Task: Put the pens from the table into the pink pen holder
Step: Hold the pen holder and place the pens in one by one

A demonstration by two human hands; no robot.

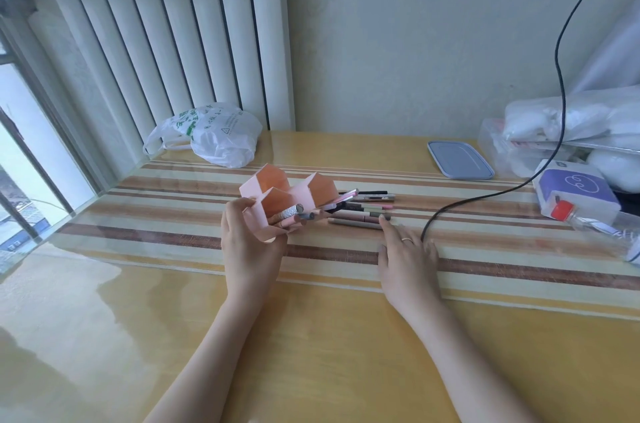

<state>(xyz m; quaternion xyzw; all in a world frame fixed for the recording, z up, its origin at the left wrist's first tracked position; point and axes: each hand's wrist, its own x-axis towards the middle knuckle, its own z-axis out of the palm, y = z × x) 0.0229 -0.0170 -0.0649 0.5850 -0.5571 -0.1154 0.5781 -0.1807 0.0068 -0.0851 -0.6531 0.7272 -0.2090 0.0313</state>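
The pink pen holder [311, 188] with hexagonal compartments is tilted on its side, openings toward me and to the right. My left hand [251, 242] grips its near left corner. Several pens [294, 214] stick out of its nearest compartment. More pens [363, 211] lie in a loose row on the striped table runner just right of the holder. My right hand [405, 249] rests flat on the table with fingers spread, its index fingertip touching the near end of that row. It holds nothing.
A black cable [460, 206] runs across the table just right of my right hand. A white plastic bag [214, 135] lies at the back left, a blue lid [459, 159] at the back right. A purple-and-white box [575, 190], a bottle and bags crowd the right edge.
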